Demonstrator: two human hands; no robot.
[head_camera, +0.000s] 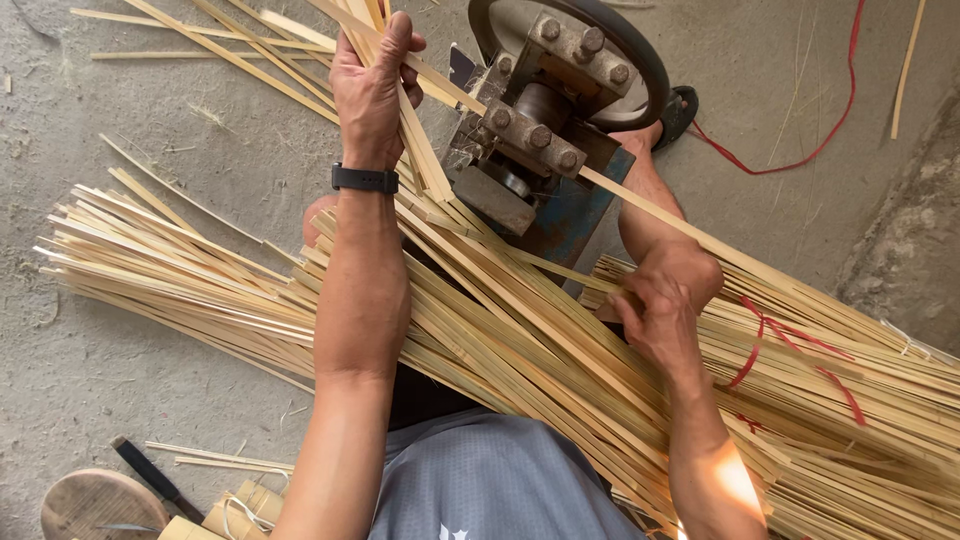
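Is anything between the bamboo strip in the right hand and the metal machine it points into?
Nothing visible. The bamboo strip runs clear from the right hand up to the metal machine. The left hand grips other strips off to the side, away from that line.

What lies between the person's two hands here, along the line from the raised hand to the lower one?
In the head view, between the left hand and right hand lie slanting bamboo strips and the blue metal machine.
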